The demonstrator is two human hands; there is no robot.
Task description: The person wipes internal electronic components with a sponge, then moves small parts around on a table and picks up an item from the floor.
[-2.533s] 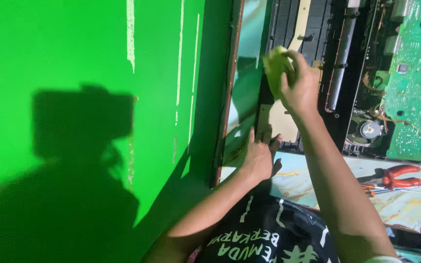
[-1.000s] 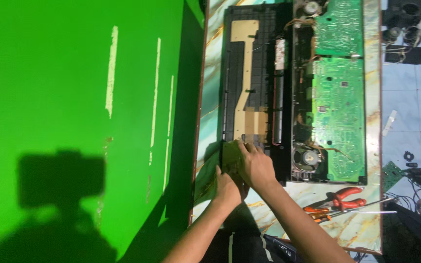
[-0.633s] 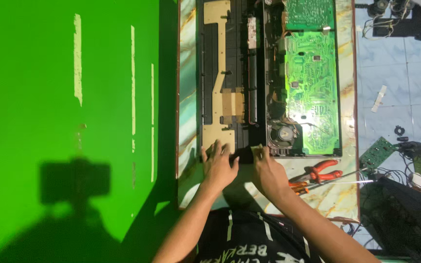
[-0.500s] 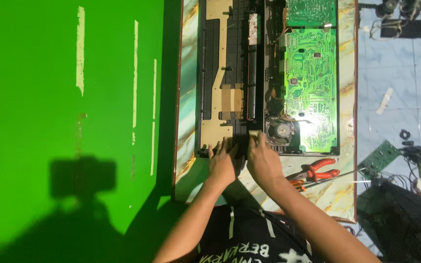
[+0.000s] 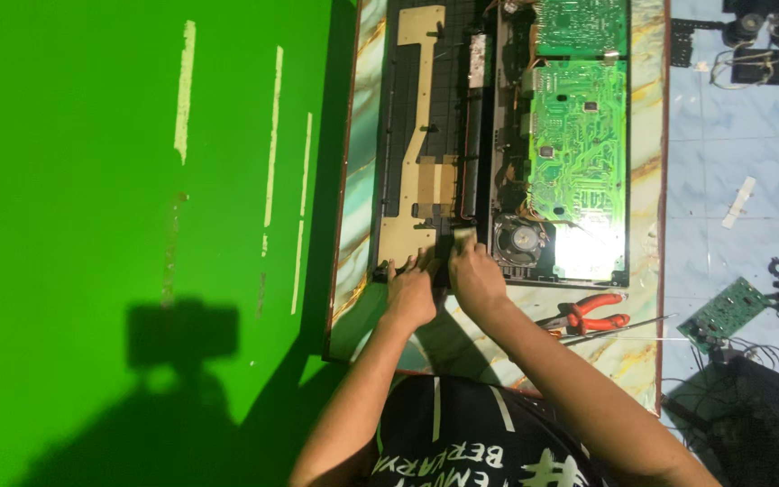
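- Your left hand [image 5: 410,293] now rests, fingers spread and holding nothing, on the near edge of the opened black chassis [image 5: 426,135], which lies lengthwise on the marble-patterned tabletop [image 5: 362,180].
- Your right hand [image 5: 475,271] pinches a small yellowish cloth [image 5: 463,236] just beside the round speaker [image 5: 520,242]; a moment ago that cloth was farther up the chassis, so the wiping has come down to the near end.
- Both hands have closed in together at this edge, which suggests the near corner is what you are working now.
- The green circuit board [image 5: 579,153] lies untouched to the right; red-handled pliers [image 5: 592,314] sit on the tabletop near your right forearm.
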